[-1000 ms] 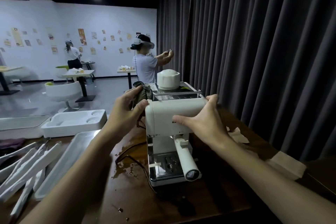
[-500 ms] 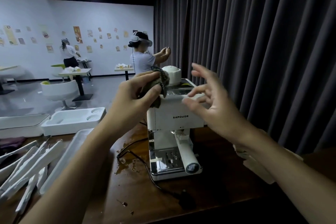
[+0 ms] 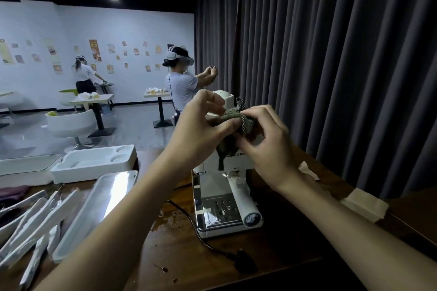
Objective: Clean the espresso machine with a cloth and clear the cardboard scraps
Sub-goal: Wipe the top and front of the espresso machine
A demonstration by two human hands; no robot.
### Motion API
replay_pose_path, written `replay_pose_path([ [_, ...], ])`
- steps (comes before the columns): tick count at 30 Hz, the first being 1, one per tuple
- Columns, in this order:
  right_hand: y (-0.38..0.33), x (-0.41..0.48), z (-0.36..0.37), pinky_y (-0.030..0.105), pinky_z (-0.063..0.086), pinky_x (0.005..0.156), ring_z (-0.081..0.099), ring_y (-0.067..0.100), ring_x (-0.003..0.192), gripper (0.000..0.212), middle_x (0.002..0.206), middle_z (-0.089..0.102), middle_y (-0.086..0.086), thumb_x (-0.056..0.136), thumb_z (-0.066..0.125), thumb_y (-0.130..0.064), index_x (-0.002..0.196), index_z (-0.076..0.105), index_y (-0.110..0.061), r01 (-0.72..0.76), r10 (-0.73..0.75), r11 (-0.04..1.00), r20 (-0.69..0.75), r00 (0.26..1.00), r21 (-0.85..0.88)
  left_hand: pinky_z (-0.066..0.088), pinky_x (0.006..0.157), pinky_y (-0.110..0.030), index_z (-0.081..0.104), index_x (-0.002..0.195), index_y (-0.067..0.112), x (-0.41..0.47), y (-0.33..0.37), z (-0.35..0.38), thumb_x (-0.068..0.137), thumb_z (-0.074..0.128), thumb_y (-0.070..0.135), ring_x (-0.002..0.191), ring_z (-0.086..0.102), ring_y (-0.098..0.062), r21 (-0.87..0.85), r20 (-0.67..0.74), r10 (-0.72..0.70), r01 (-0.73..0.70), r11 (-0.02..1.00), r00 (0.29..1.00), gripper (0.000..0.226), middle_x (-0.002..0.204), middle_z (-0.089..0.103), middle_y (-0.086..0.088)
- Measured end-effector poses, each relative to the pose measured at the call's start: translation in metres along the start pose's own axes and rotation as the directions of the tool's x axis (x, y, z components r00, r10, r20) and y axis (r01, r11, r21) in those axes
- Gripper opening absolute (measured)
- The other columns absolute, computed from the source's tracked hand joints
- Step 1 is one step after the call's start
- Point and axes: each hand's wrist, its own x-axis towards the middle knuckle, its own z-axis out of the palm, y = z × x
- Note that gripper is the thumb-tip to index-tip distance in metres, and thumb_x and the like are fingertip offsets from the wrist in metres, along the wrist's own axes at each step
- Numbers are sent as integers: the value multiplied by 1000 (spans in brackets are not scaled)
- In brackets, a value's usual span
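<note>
A cream espresso machine (image 3: 221, 198) stands on the dark wooden table (image 3: 184, 255), its portafilter handle (image 3: 246, 205) pointing toward me. A dark greenish cloth (image 3: 233, 120) is held up in front of the machine's top. My left hand (image 3: 201, 130) pinches the cloth from the left and my right hand (image 3: 264, 139) grips it from the right, both above the machine. Pale cardboard scraps (image 3: 307, 170) lie on the table to the right of the machine, and a larger piece (image 3: 364, 203) lies further right.
A black power cord (image 3: 203, 238) runs from the machine to a plug near the front edge. A brown spill (image 3: 170, 220) stains the table left of the machine. White trays (image 3: 94, 163) and white strips (image 3: 35, 217) fill the left side. Dark curtain behind; two people in the room beyond.
My right hand left the machine's front and came up to the cloth. My left hand lifted the cloth from the machine's side to in front of its top; both hands now hold it.
</note>
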Motion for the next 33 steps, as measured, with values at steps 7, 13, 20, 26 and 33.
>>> replay_pose_path([
  [7, 24, -15, -3, 41, 52, 77, 59, 27, 93, 38, 107, 58, 11, 70, 73, 0, 108, 69, -6, 55, -32, 955, 84, 996, -290, 44, 99, -20, 59, 132, 27, 6, -25, -36, 97, 60, 32, 118, 53, 3, 327, 163, 38, -90, 941, 986, 35, 132, 58, 15],
  [13, 14, -25, -2, 47, 48, 95, 49, 28, 119, 63, 131, 50, 14, 89, 53, -57, 123, 63, -5, 75, 9, 913, 204, 979, -402, 43, 91, -5, 65, 125, 30, 4, -44, -32, 98, 61, 18, 113, 58, 12, 233, 246, 13, -72, 970, 969, 30, 113, 65, 26],
  [20, 6, -20, 12, 49, 48, 88, 55, 29, 107, 27, 123, 60, 11, 91, 62, -31, 101, 71, -7, 121, -71, 935, 156, 985, -332, 46, 110, -33, 63, 128, 27, 8, -54, -38, 102, 51, 6, 122, 61, -4, 49, 262, -34, 22, 999, 964, 36, 126, 69, 9],
  [26, 33, -28, -8, 47, 50, 82, 59, 32, 96, 16, 109, 63, 14, 88, 66, -16, 96, 69, -3, 157, -126, 906, 104, 987, -394, 36, 116, -41, 48, 134, 53, 1, -67, -44, 98, 57, 27, 132, 45, 2, 141, 324, -76, 31, 990, 943, 45, 142, 50, 23],
  [33, 26, -31, -1, 35, 46, 99, 56, 29, 110, 34, 122, 57, 20, 90, 60, -27, 106, 69, 2, 35, -35, 938, 6, 999, -346, 29, 122, -47, 30, 144, 62, 1, -75, -55, 96, 60, 30, 150, 26, -6, 110, 495, -47, -8, 994, 868, 65, 161, 32, 14],
])
